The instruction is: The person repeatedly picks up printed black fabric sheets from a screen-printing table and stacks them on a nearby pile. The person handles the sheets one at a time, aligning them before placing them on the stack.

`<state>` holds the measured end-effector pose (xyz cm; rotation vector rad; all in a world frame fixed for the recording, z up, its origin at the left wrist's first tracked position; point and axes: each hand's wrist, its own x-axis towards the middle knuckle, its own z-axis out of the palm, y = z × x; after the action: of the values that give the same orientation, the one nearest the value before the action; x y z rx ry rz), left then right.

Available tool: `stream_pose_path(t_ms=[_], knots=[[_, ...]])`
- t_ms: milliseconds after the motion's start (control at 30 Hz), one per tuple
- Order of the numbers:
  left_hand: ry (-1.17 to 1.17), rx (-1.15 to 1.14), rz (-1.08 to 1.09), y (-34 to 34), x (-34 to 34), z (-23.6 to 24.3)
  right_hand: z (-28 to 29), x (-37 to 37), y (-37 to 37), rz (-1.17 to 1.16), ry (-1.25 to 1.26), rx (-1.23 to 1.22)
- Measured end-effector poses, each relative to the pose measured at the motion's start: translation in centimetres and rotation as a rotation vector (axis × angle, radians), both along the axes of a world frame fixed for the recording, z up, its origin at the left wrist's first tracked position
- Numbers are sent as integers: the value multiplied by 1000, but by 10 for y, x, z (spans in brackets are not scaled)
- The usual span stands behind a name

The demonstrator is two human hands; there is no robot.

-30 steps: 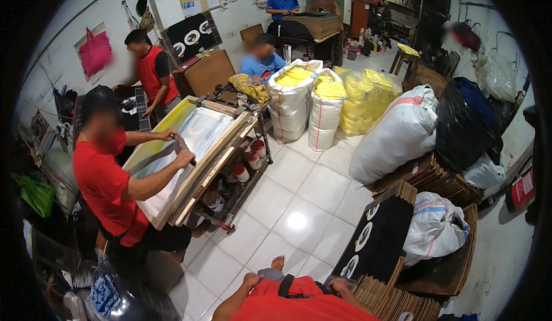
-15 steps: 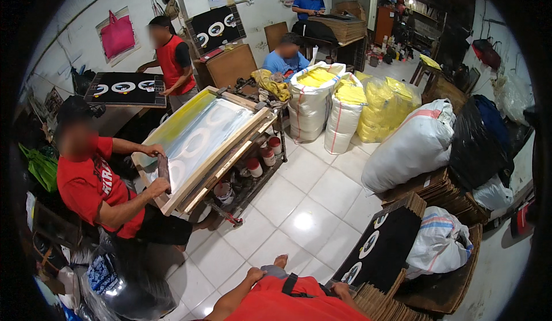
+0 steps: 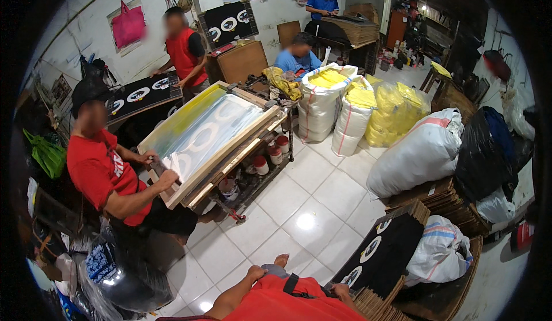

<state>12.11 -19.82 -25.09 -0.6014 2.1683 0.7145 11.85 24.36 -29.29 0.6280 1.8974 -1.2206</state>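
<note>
My left hand [image 3: 256, 274] is closed at the edge of my grey shorts [image 3: 273, 270], beside my red shirt [image 3: 287, 304]; whether it holds anything is hidden. My right hand [image 3: 340, 290] is closed at my other side, by the near corner of a black printed panel [image 3: 388, 237] lying on stacked cardboard [image 3: 374, 304]; what its fingers hold, if anything, is hidden.
On the left a co-worker [image 3: 98, 177] grips a squeegee on a wooden screen frame [image 3: 204, 186] over a wheeled rack; another [image 3: 181, 53] handles a black panel [image 3: 152, 88]. Two people in blue [image 3: 296, 62] work behind. Sacks [image 3: 414, 154] line the right above tiled floor [image 3: 276, 206].
The view has turned slightly left. The nearest co-worker's squeegee has moved down the screen toward its near end. The rear co-worker's panel has shifted. My hands stay at my sides.
</note>
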Motion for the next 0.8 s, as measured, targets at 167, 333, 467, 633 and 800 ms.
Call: stream_pose_path(t_ms=[167, 333, 467, 633, 800], knots=[[-16, -6, -72, 2, -3, 3, 34, -9, -12, 183, 108, 49], [-31, 1, 24, 4, -4, 8, 36, -12, -17, 51, 1, 40], [-68, -35, 32, 5, -4, 8, 35, -7, -16, -217, -104, -101], [-42, -11, 27, 5, -1, 4, 42, -4, -14, 56, 133, 36], [-31, 39, 121, 5, 3, 2, 62, -4, -19, -87, -12, 79]])
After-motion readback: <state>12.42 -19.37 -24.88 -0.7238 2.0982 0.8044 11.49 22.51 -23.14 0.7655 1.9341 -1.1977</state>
